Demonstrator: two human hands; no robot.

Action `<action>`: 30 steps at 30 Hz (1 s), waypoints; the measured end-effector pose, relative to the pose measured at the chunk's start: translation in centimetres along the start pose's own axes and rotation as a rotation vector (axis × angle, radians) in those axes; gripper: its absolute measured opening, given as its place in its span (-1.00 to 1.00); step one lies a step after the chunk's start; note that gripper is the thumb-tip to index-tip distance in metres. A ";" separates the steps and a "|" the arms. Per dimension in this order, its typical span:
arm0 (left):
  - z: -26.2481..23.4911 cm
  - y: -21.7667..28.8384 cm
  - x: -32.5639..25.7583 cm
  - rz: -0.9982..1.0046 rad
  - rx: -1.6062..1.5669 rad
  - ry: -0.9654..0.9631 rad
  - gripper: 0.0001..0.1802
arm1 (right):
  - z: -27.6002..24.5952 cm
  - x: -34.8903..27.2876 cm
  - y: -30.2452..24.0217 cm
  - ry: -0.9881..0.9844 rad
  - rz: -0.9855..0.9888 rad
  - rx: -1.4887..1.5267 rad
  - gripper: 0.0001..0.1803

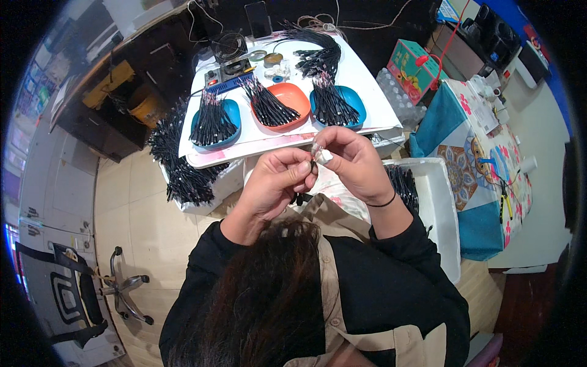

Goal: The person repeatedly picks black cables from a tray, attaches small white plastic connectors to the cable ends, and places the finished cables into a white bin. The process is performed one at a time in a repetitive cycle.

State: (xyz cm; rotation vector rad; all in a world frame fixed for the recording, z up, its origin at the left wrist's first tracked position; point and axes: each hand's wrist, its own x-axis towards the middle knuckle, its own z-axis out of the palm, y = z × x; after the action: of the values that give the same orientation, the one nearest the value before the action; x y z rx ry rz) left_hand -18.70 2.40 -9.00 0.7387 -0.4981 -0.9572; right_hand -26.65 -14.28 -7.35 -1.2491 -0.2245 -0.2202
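Note:
In front of my chest, my two hands meet over the near edge of the white table (pixel 374 125). My left hand (pixel 278 180) pinches a short black cable (pixel 313 166) between thumb and fingertips. At the cable's tip my right hand (pixel 358 164) is closed on its thin wire end; white wrapping covers the right thumb's tip. Fingers partly hide the small end. Just beyond my hands lie bundles of black cables with thin pinkish ends, in a left blue tray (pixel 236 110), an orange tray (pixel 298 93) and a right blue tray (pixel 359 105).
More black cables (pixel 321 55) lie at the table's back, near a blue device (pixel 229 84) and tape rolls. White foam boxes with cables flank me; the right box (pixel 451 226) is close. A wheeled chair (pixel 125 284) stands left, and a cloth-covered surface (pixel 477 229) right.

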 end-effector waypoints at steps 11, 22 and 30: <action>-1.0 0.0 0.5 0.241 0.812 0.093 -0.83 | -2.2 0.2 3.1 -0.050 0.266 0.304 -0.72; -5.3 -1.2 4.4 0.178 0.289 0.362 -0.84 | -14.3 9.2 5.4 0.470 -0.114 -1.358 -0.82; -5.1 -1.1 5.7 0.184 0.196 0.477 -0.83 | -12.8 9.9 4.5 0.498 -0.253 -1.437 -0.86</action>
State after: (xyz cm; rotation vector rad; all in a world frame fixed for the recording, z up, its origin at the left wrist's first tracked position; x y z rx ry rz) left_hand -13.03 -1.25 -12.84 1.0441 -0.2352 -0.5379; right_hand -15.23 -25.50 -12.43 -2.5108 0.2921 -1.0140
